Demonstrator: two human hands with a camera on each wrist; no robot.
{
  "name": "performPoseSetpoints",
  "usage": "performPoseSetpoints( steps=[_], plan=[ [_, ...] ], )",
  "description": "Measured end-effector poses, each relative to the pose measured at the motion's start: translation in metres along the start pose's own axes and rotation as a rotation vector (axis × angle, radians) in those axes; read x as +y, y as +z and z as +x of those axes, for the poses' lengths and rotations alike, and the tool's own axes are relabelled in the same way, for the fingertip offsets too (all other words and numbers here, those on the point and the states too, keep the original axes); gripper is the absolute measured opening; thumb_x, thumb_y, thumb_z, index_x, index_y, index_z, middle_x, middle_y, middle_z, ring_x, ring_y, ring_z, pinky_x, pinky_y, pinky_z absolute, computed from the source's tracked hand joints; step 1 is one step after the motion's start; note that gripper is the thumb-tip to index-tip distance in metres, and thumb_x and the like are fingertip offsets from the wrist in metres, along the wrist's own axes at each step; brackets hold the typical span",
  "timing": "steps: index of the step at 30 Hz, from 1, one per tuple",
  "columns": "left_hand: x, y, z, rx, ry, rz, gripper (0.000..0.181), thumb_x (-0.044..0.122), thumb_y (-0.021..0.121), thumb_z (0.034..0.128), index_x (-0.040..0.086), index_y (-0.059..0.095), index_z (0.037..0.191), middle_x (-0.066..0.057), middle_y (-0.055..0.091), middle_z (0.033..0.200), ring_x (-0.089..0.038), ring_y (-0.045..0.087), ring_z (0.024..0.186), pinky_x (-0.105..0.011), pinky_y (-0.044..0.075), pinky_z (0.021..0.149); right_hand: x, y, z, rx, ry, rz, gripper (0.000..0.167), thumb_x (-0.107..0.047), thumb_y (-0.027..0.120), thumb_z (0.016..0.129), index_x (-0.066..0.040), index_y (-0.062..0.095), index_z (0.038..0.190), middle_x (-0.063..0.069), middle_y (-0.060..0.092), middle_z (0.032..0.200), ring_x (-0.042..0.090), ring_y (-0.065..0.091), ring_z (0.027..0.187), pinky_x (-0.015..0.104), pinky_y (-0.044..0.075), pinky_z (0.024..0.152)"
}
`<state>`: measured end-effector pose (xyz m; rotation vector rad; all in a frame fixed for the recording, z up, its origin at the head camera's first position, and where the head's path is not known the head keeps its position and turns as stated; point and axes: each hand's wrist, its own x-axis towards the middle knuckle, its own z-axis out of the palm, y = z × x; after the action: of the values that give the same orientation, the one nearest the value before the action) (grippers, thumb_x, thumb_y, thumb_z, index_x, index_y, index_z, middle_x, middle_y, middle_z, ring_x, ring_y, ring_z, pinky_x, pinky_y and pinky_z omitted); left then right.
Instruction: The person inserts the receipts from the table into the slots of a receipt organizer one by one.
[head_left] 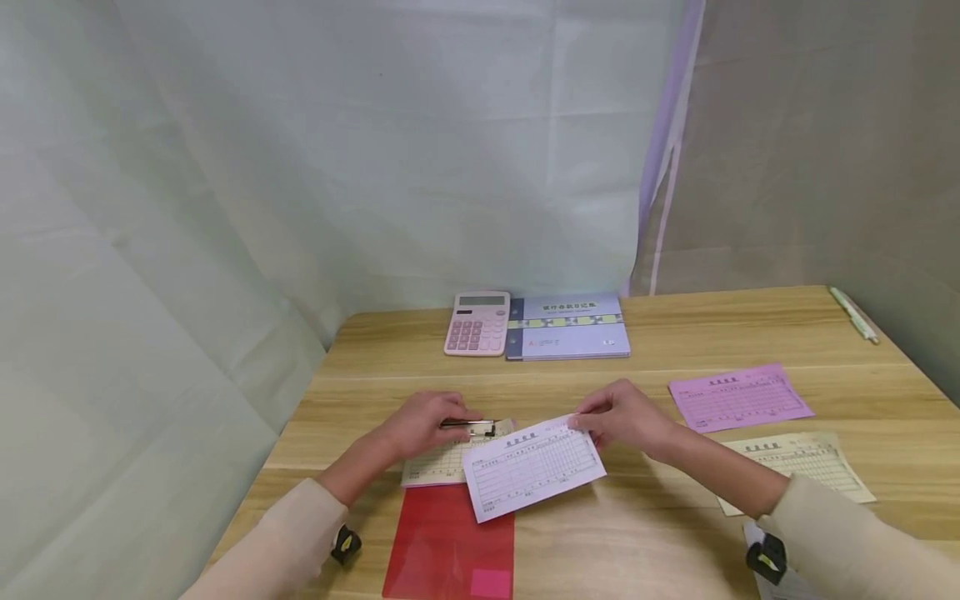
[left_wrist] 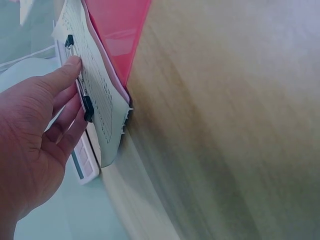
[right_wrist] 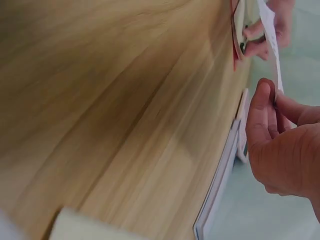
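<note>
Right hand (head_left: 630, 418) is pinching white form (head_left: 534, 471) by its far right corner, long axis running left toward red clipboard (head_left: 453, 529); left hand (head_left: 429, 425), nearer the left edge of the surface (head_left: 390, 367), is pinching the clip (head_left: 490, 431).

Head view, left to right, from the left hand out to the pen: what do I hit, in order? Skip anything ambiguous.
Left hand → white form → right hand → pink form → pen.
</note>
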<state>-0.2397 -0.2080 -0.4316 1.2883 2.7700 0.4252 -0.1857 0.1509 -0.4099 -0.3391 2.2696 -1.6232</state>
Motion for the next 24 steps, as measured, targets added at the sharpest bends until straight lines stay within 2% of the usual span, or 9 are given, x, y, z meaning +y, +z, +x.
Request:
performPoseSetpoints(
  steps=[10, 15, 22, 24],
  plan=[
    [0.004, -0.005, 0.002, -0.049, -0.054, -0.018, 0.036, 0.024, 0.083, 0.0948, 0.015, 0.079, 0.129, 0.008, 0.067, 0.096, -0.014, 0.057, 0.081, -0.026, 0.047, 0.072, -0.005, 0.049, 0.030, 0.032, 0.069, -0.069, 0.005, -0.003, 0.081, 0.092, 0.001, 0.082, 0.095, 0.006, 0.075, 0.079, 0.016, 0.068, 0.063, 0.033, 0.060, 0.059],
    [0.004, -0.005, 0.003, -0.054, -0.043, -0.021, 0.034, 0.023, 0.082, 0.0962, 0.014, 0.079, 0.129, 0.006, 0.067, 0.096, -0.015, 0.057, 0.081, -0.027, 0.047, 0.073, -0.009, 0.071, 0.043, 0.040, 0.060, -0.069, 0.006, -0.003, 0.083, 0.091, 0.002, 0.082, 0.094, 0.006, 0.075, 0.076, 0.019, 0.070, 0.058, 0.034, 0.060, 0.056],
    [0.002, -0.006, 0.004, -0.063, -0.026, -0.025, 0.032, 0.023, 0.080, 0.0979, 0.016, 0.079, 0.130, 0.008, 0.067, 0.098, -0.010, 0.055, 0.081, -0.028, 0.047, 0.075, -0.014, 0.086, 0.055, 0.037, 0.061, -0.078, 0.006, -0.003, 0.082, 0.091, 0.002, 0.079, 0.089, 0.007, 0.072, 0.068, 0.023, 0.071, 0.055, 0.034, 0.060, 0.055],
    [0.002, -0.005, 0.004, -0.064, -0.022, 0.001, 0.032, 0.024, 0.079, 0.0985, 0.017, 0.079, 0.129, 0.008, 0.067, 0.098, -0.009, 0.054, 0.080, -0.028, 0.047, 0.075, -0.013, 0.088, 0.057, 0.033, 0.066, -0.083, 0.006, -0.002, 0.081, 0.092, 0.002, 0.078, 0.088, 0.008, 0.071, 0.066, 0.023, 0.071, 0.055, 0.034, 0.060, 0.055]
  ],
)
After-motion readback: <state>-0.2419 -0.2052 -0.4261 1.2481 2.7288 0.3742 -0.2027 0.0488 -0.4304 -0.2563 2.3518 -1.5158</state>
